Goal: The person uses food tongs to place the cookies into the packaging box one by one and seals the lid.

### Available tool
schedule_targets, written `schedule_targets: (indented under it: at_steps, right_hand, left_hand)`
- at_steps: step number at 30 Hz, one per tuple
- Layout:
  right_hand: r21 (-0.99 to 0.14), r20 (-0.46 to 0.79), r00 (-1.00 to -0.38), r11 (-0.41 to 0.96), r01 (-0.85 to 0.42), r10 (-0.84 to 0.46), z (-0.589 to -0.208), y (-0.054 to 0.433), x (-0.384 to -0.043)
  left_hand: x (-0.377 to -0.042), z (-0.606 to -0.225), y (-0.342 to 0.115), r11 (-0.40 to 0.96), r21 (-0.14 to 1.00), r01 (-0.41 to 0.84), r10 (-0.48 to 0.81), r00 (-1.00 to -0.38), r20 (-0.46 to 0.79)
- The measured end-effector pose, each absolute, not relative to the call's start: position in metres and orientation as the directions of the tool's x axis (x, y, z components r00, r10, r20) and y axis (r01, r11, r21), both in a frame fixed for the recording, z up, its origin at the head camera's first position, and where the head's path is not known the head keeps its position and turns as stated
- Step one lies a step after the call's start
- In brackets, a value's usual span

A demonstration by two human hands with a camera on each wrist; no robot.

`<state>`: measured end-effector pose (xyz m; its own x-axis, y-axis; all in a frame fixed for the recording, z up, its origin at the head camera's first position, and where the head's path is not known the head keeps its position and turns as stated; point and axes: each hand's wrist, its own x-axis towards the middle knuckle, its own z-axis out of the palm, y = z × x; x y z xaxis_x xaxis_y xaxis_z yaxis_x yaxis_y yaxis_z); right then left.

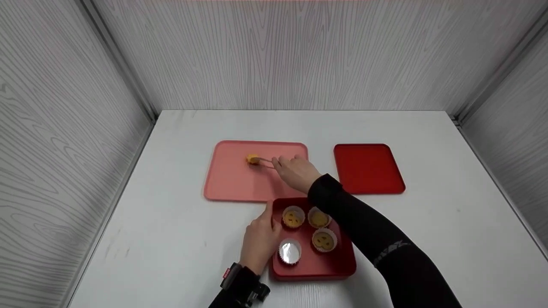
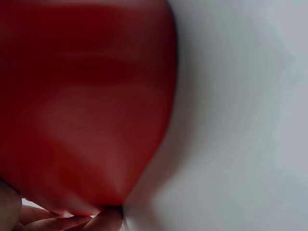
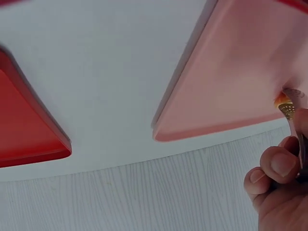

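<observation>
"What's on our bench (image 1: 171, 239)?"
"A pink tray (image 1: 231, 182), then a red box (image 1: 314, 276); our left grip (image 1: 260, 239) holds its side."
"And our right grip (image 1: 297, 173)?"
"Pinching tongs (image 3: 288, 111), tips at the yellow piece (image 1: 251, 159) over the pink tray."

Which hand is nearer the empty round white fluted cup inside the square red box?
Left. The left hand grips the left side of the red box, beside the cup; the right hand is farther, over the pink rectangular tray beyond the box.
</observation>
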<state>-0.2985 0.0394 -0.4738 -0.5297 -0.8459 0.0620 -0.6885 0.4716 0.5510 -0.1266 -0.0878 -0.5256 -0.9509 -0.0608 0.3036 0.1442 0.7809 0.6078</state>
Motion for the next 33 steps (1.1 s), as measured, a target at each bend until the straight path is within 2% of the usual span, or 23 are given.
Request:
schedule_targets:
  at_steps: [8, 15, 25, 30, 33]
  right_hand:
    - [0.587, 0.139, -0.515, 0.49, -0.645, -0.846, -0.471, 0.041, -0.297]
    - [0.499, 0.17, -0.518, 0.526, -0.689, -0.839, -0.47, 0.062, -0.301]
    - [0.484, 0.196, -0.516, 0.54, -0.688, -0.834, -0.465, 0.106, -0.301]
    - [0.424, 0.193, -0.546, 0.571, -0.703, -0.815, -0.462, 0.124, -0.295]
    - [0.397, 0.211, -0.534, 0.571, -0.719, -0.819, -0.46, 0.134, -0.29]
  left_hand:
    - [-0.127, -0.528, -0.087, 0.775, 0.616, 0.138, -0.065, -0.953, 0.295]
    - [-0.127, -0.528, -0.088, 0.776, 0.615, 0.14, -0.066, -0.952, 0.3]
    - [-0.127, -0.524, -0.088, 0.769, 0.632, 0.096, -0.074, -0.969, 0.236]
    - [-0.127, -0.523, -0.087, 0.771, 0.631, 0.085, -0.074, -0.973, 0.221]
    - [-0.127, -0.523, -0.087, 0.771, 0.632, 0.076, -0.08, -0.973, 0.215]
